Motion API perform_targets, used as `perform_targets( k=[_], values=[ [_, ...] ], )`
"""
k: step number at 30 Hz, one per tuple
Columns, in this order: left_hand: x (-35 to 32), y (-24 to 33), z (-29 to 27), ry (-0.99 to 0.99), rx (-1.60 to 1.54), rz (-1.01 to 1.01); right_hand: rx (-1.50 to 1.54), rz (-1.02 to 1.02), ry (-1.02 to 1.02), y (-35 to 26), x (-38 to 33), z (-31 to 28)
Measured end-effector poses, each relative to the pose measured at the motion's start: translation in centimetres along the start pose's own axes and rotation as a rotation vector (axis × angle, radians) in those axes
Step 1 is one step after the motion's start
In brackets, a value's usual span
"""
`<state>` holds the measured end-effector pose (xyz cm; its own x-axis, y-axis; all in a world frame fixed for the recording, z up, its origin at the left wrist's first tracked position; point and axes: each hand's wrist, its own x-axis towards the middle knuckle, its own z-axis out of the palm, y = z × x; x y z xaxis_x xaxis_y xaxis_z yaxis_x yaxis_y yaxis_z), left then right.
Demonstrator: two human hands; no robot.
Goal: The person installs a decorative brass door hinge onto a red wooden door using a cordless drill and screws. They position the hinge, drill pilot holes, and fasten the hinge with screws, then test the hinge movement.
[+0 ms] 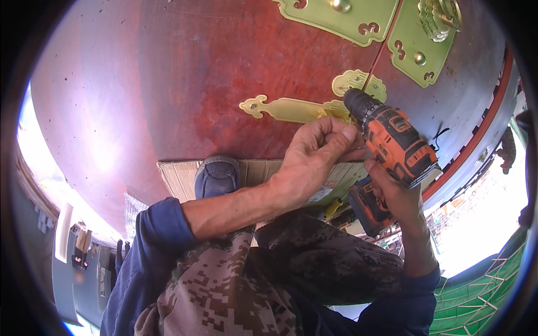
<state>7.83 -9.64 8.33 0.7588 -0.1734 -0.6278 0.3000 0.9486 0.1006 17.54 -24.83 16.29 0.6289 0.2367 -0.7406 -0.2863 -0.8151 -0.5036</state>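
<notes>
My right hand [392, 193] is closed around the handle of an orange and black cordless drill [395, 140]. The drill's chuck points up and left at a small scalloped brass plate [342, 83] on a red lacquered wooden surface [224, 67]. Whether a bit touches the plate, I cannot tell. Close below the chuck, my left hand [319, 148] has thumb and fingers pinched together; what they hold, if anything, is hidden. Beside those fingers lies the right end of a long brass strap fitting [291, 110], flat against the red wood.
Two larger brass plates [358, 25] with knobs flank a dark seam at the top. Below the wood lies cardboard [179, 178], with my shoe [217, 179] on it. A yellow-handled tool [333, 208] lies near my knee. Green netting [476, 297] fills the lower right.
</notes>
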Motion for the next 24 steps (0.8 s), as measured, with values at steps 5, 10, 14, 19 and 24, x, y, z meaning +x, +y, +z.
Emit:
perform_targets(
  k=[5,10,14,19,24],
  values=[
    [0.1,0.0,-0.3,0.027,0.013,0.005,-0.052,0.011,-0.036,0.2,0.4,0.0],
    [0.3,-0.1,-0.5,0.067,-0.009,0.012,-0.106,0.043,-0.082,-0.4,1.0,0.1],
    [0.3,0.1,-0.6,0.102,0.029,-0.015,-0.102,-0.002,-0.087,-0.1,1.3,0.4],
    [0.7,-0.4,-1.0,0.079,0.047,0.037,-0.181,-0.03,-0.085,0.1,1.5,0.4],
    [0.5,-0.1,-0.7,0.078,0.01,0.031,-0.232,-0.084,-0.066,-0.5,1.5,0.6]
  ],
)
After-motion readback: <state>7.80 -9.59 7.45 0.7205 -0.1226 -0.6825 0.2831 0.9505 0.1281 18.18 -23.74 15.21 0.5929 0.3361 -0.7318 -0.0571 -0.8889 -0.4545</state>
